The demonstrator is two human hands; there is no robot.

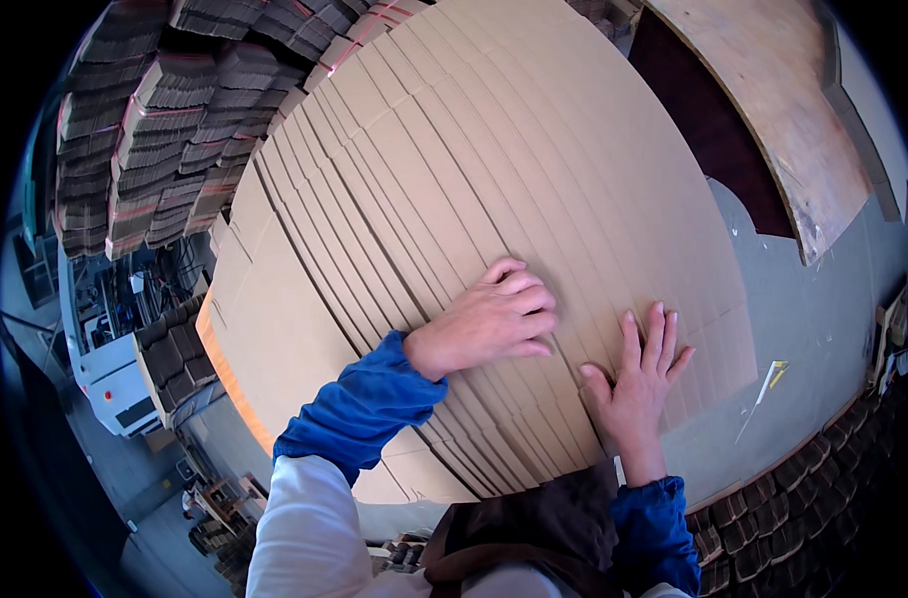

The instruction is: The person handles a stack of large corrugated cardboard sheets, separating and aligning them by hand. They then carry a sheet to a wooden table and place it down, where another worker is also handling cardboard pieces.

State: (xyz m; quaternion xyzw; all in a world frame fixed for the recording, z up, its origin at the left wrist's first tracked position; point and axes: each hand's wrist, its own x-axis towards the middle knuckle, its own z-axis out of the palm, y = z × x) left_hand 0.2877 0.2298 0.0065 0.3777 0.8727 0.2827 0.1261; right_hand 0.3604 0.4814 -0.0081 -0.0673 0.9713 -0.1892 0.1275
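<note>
A fanned stack of flat brown cardboard sheets (613, 229) lies before me, its overlapping edges running as long slanted lines. My left hand (494, 317) rests over the middle of it with curled fingers, closed at the edge of one cardboard sheet; the fingertips are partly hidden. Further right, my right hand (640, 391) lies on the top sheet near its near edge, open, fingers spread and thumb apart. Both forearms wear blue sleeve covers (364, 404).
Strapped bundles of cardboard (165, 140) are piled at the far left. A machine with a pale housing (120, 384) stands at the left. A wooden board (787, 110) is at the far right; more dark bundles (802, 508) line the lower right. An orange edge (230, 369) shows beneath the stack.
</note>
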